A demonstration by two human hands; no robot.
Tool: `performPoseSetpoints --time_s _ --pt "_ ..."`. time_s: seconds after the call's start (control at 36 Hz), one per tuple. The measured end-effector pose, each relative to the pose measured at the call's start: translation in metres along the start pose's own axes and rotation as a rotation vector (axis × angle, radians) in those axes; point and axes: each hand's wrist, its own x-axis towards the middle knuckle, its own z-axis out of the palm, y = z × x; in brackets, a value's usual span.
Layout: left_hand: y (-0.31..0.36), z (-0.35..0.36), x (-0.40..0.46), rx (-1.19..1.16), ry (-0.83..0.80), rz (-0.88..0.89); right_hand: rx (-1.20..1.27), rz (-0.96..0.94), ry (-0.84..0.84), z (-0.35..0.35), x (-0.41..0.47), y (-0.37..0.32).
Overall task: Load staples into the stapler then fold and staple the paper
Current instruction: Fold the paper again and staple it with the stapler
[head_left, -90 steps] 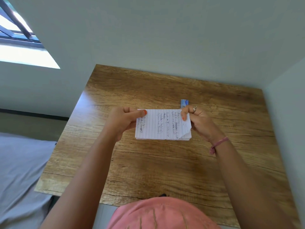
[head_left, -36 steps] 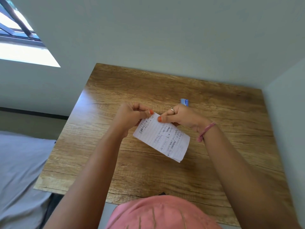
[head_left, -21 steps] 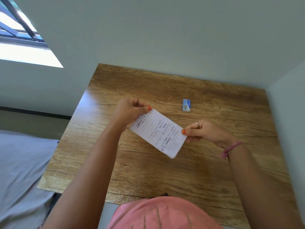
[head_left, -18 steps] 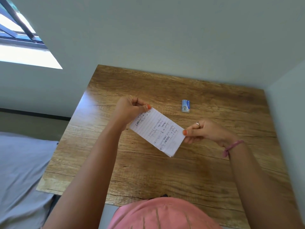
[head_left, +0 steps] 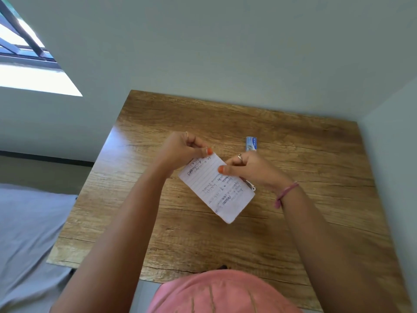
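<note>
Above the middle of the wooden table (head_left: 316, 222) I hold a folded, lined paper (head_left: 216, 188) with handwriting, tilted down to the right. My left hand (head_left: 182, 150) pinches its top left corner. My right hand (head_left: 250, 170) pinches the upper long edge, with the thumb on the sheet close to the left hand. A small silvery tip (head_left: 252, 186) peeks out under my right hand at the paper's edge; I cannot tell what it is. A small blue staple box (head_left: 251, 143) lies on the table behind my right hand. No stapler is clearly in view.
The table stands in a corner, with walls at its far and right sides. A grey bed (head_left: 27, 233) lies to the left, below table height. My pink top (head_left: 216, 292) shows at the near edge.
My right hand left the paper's lower right corner and slid up along the edge toward my left hand. The paper stayed tilted and the left hand kept its corner.
</note>
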Motion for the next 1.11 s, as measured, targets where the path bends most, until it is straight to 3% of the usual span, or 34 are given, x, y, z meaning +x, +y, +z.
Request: performPoseSetpoints --time_s 0.14,0.25,0.33,0.44,0.56,0.64,0.72,0.81,0.92,1.0,1.11 --pt "-0.008 -0.013 -0.001 -0.107 0.027 -0.028 0.050 0.029 -0.049 -0.005 -0.009 0.011" --pt "-0.016 -0.021 0.001 -0.266 0.201 -0.020 0.049 0.084 -0.045 -0.010 -0.016 0.015" --pt "-0.026 -0.026 0.003 -0.341 0.258 -0.039 0.221 0.100 0.060 -0.010 -0.020 0.017" --pt "-0.043 -0.016 0.000 -0.358 0.203 -0.103 0.408 0.122 0.192 -0.007 -0.020 0.017" --pt "-0.058 0.003 -0.007 -0.543 0.197 -0.144 0.687 0.150 0.301 0.004 -0.013 0.018" --pt "-0.061 0.025 -0.017 -0.757 0.256 -0.114 0.984 0.133 0.381 0.015 -0.009 0.015" --pt "-0.059 0.047 -0.030 -0.904 0.286 0.033 1.177 0.110 0.429 0.025 -0.005 0.011" --pt "-0.052 0.064 -0.044 -0.847 0.213 0.207 1.161 0.099 0.461 0.034 -0.002 0.008" --pt "-0.040 0.081 -0.049 -0.760 0.201 0.300 1.079 0.088 0.466 0.043 0.001 0.005" --pt "-0.036 0.083 -0.046 -0.812 0.277 0.222 1.052 0.082 0.444 0.049 0.001 0.002" --pt "-0.039 0.078 -0.041 -0.833 0.199 0.153 0.950 0.085 0.426 0.054 0.000 0.001"
